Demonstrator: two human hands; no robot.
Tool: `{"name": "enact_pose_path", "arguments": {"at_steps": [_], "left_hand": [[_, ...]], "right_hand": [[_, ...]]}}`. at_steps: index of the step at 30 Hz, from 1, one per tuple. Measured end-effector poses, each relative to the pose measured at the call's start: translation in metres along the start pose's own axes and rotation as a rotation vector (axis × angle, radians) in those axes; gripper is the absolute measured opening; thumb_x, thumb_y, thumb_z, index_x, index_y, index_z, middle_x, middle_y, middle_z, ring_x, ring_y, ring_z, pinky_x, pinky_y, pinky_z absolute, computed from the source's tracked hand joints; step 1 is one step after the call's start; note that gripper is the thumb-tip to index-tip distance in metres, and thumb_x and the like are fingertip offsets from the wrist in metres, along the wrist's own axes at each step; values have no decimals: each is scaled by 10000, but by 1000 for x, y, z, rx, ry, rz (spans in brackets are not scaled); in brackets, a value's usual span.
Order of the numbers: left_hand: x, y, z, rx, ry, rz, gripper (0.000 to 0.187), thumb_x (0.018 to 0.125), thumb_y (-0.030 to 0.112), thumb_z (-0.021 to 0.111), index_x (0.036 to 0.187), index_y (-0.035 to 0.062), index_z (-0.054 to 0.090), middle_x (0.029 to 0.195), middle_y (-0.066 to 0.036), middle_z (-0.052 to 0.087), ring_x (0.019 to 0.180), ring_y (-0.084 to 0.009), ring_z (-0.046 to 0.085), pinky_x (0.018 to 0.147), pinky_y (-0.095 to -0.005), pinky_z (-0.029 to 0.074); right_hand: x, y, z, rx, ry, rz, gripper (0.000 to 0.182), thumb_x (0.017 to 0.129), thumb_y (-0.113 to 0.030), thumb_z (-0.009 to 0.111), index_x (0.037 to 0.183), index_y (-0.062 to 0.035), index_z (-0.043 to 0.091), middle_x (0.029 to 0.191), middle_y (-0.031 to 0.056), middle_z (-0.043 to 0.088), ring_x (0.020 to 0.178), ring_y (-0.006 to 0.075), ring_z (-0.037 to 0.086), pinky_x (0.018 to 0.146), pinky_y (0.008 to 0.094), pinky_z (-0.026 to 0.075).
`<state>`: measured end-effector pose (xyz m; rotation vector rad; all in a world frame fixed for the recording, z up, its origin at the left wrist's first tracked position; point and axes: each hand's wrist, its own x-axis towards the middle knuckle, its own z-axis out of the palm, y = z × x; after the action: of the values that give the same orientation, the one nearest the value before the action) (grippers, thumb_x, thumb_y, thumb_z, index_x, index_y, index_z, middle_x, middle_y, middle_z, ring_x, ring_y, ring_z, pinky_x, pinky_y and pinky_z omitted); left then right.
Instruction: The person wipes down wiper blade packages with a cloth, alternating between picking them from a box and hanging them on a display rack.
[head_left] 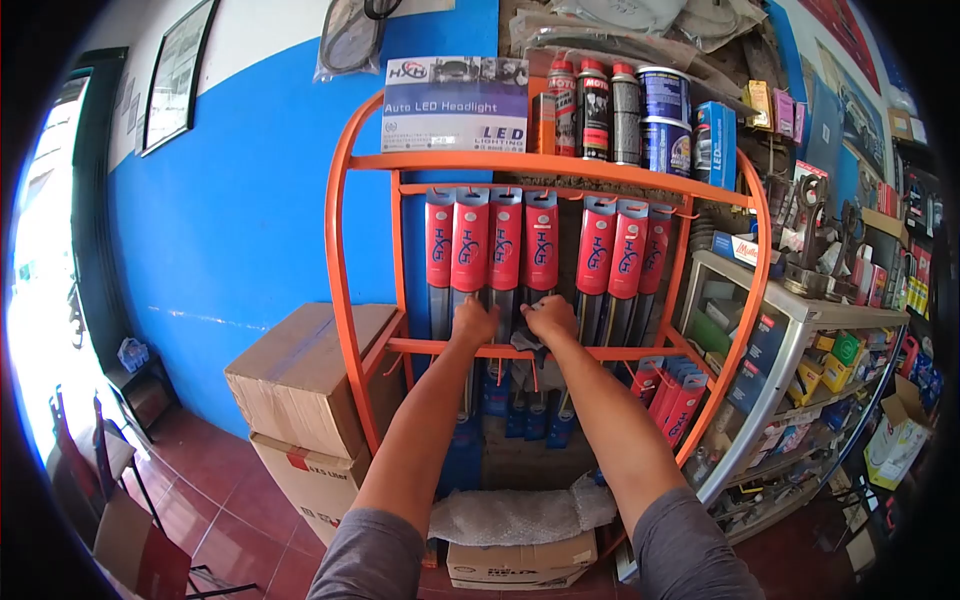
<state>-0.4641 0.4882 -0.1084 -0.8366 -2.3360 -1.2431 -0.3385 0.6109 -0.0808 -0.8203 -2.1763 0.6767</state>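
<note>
Red-and-blue HXH packages, which look like wiper blade packs (pixel 470 242), hang in a row from hooks on an orange metal rack (pixel 560 164). My left hand (pixel 475 322) is closed at the lower part of one pack left of centre; its fingertips are partly hidden. Just to its right, my right hand (pixel 551 320) is closed with a grey cloth (pixel 527 342) bunched under its fingers. The cloth sits in front of the packs' dark lower ends, by the rack's middle bar (pixel 610 353). Another group of packs (pixel 628 250) hangs to the right of my right hand.
An LED headlight box (pixel 455 105), spray cans (pixel 594 110) and tins (pixel 665 145) stand on the top shelf. Cardboard boxes (pixel 300 385) are stacked at left. Bubble wrap (pixel 525 515) lies on a low box. A glass display case (pixel 790 350) stands at right.
</note>
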Motion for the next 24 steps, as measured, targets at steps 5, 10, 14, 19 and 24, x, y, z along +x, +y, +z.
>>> {"name": "enact_pose_path", "arguments": {"at_steps": [5,10,14,19,24], "left_hand": [[-20,4,-34,47,-193,43,539,872,396,710,1152,-59,633,1096,-306,691,1087,-463,658,949,-513,535],[-40,-7,-53,19,-274,28,513,876,385,706,1175,-25,627,1086,-301,692,1094,-464,650,954,-517,526],[-67,6,-105,8,-326,-15,533,870,381,713,1192,-33,618,1128,-291,689,1110,-465,647,960,-514,520],[-87,50,-210,-32,-566,-259,594,853,401,731,1207,-58,601,1166,-289,679,1139,-459,636,970,-499,519],[-111,58,-295,-22,-519,-37,554,856,413,749,1170,-28,633,1028,-206,730,1012,-314,707,864,-426,548]], "right_hand": [[-8,-1,-11,94,35,15,371,772,-392,796,999,-99,777,1038,184,750,1030,376,712,899,452,563],[-7,-5,-17,228,284,253,563,656,-336,830,958,122,702,1010,308,720,1029,388,715,884,459,557],[-21,-39,-69,350,5,490,576,648,-345,832,993,103,719,1068,280,729,1030,364,724,879,421,567],[-45,-116,-105,431,-204,401,469,680,-293,821,940,86,726,962,190,743,893,256,717,784,381,551],[-105,-215,-146,613,-554,187,273,786,-224,778,925,8,739,888,67,723,785,147,660,729,315,524]]}}
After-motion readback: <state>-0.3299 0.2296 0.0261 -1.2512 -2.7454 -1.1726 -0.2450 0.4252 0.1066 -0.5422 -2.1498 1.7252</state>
